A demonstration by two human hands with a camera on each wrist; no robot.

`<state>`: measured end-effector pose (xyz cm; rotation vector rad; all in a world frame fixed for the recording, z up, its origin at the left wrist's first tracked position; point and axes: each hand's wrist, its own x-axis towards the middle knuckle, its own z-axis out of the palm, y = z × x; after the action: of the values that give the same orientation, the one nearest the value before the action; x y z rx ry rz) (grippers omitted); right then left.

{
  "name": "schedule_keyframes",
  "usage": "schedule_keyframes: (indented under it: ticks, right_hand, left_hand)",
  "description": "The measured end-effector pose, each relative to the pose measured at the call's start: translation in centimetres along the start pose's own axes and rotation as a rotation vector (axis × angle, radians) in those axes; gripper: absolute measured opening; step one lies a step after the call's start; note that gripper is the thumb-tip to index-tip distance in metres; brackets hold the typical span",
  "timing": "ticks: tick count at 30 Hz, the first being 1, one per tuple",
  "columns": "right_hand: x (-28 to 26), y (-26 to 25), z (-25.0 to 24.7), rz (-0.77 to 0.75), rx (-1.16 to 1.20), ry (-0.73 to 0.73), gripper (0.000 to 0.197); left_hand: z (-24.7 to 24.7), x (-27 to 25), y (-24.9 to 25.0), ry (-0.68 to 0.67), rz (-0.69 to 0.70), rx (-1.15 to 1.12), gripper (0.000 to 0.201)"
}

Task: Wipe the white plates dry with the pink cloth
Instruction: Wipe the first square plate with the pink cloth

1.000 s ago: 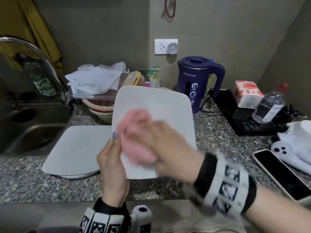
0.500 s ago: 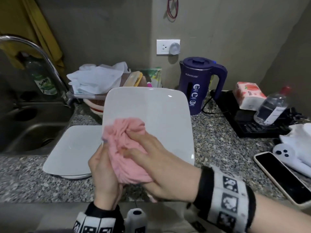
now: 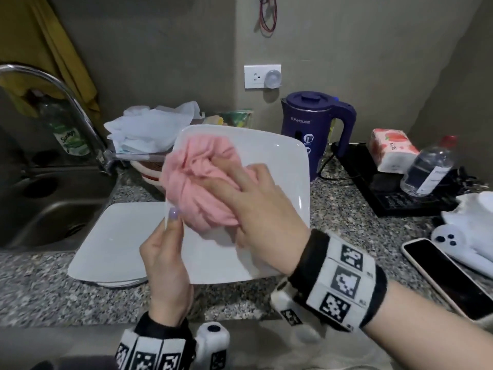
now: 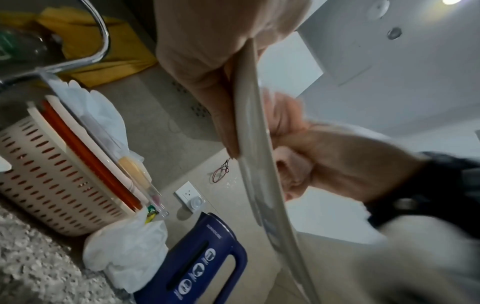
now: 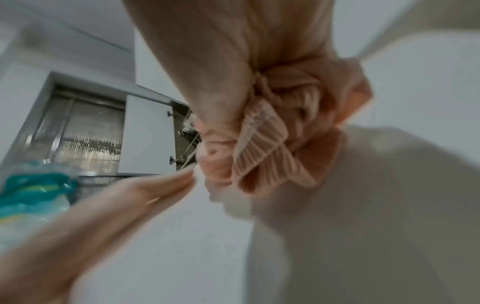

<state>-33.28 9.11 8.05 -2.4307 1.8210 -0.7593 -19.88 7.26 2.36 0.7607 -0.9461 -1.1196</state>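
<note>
Wiping is being carried out on one white square plate (image 3: 269,166), which is being held tilted above the desk (image 3: 344,206) with its face turned toward the person. It is being gripped at its left edge by the left hand (image 3: 165,263): in the left wrist view the rim is being pinched between the thumb on the face and the fingers (image 4: 221,115) behind. A bunched pink cloth (image 3: 197,182) is being clutched in the right hand (image 3: 264,209), whose fingers are curled into its folds, and it is being pressed against the upper left part of the plate's face. Ribbed folds of the cloth are being squeezed out below the fist in the right wrist view.

Progress is being judged as partial. Only the face of this plate is being worked on; whether its back has been dried cannot be told. A stack of white plates (image 3: 112,244) is lying flat on the desk beside the sink (image 3: 50,209), just left of the held plate; a second rim is showing beneath the top one. Faint specks, possibly droplets, are showing on the top plate, so that stack is being taken as probably not yet dried. No separate place for finished plates is being shown
</note>
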Motion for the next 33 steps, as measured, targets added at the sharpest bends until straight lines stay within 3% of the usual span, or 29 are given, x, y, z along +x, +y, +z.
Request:
schedule_keyframes:
  ticks: [3, 5, 7, 9, 11, 13, 15, 19, 21, 24, 27, 29, 31, 33]
  right_hand:
    - [0.3, 2.9, -2.8, 0.236, -0.164, 0.13, 0.071]
    - [-1.3, 2.6, -1.7, 0.27, -0.084, 0.066, 0.087]
    - [-3.6, -0.1, 1.2, 0.105, 0.061, -0.109, 0.095]
    - [-5.7, -2.1, 3.3, -0.096, 0.075, -0.21, 0.084]
    - [-6.1, -1.3, 3.2, -0.111, 0.084, -0.259, 0.079]
    - [-4.3, -0.2, 1.8, -0.138, 0.004, -0.203, 0.083]
    - [-1.7, 0.6, -0.1, -0.064, -0.071, -0.063, 0.086]
    - [0.0, 3.7, -3.5, 0.311, -0.274, 0.086, 0.085]
    - [-2.0, 3.1, -2.8, 0.336, -0.174, -0.024, 0.089]
    - [-4.8, -2.0, 1.1, 0.057, 0.078, -0.27, 0.082]
    - [-5.7, -2.5, 1.6, -0.086, 0.033, -0.374, 0.081]
    - [-6.5, 0.3, 0.3, -0.019, -0.077, -0.339, 0.076]
    - [-7.3, 3.0, -1.3, 0.146, -0.179, -0.297, 0.075]
    - [-7.1, 3.4, -1.2, 0.188, -0.176, -0.322, 0.076]
  left_hand:
    - [-0.1, -0.5, 0.3, -0.009, -0.048, -0.094, 0.037]
    - [0.0, -0.4, 0.3, 0.001, -0.063, -0.094, 0.034]
    - [0.0, -0.1, 0.2, 0.014, -0.067, -0.075, 0.041]
    - [-0.5, -0.1, 0.0, 0.025, -0.076, -0.052, 0.049]
    - [-0.6, 0.0, 0.1, 0.028, -0.078, -0.064, 0.04]
    - [-0.8, -0.3, 0.0, 0.024, -0.052, -0.049, 0.035]
    - [-0.3, -0.8, 0.3, -0.003, -0.018, 0.015, 0.033]
    - [-0.5, -1.2, 0.3, 0.065, -0.083, -0.068, 0.026]
    - [-0.5, -0.9, 0.4, 0.104, -0.097, -0.069, 0.026]
    - [-0.2, -0.6, 0.2, 0.091, -0.116, -0.027, 0.027]
    - [-0.8, -0.6, -0.1, 0.105, -0.164, -0.068, 0.027]
    - [-1.3, -0.8, 0.1, 0.139, -0.155, -0.078, 0.026]
    - [-1.2, -0.8, 0.3, 0.152, -0.122, -0.045, 0.028]
    - [-0.9, -1.2, 0.2, 0.139, -0.114, -0.031, 0.028]
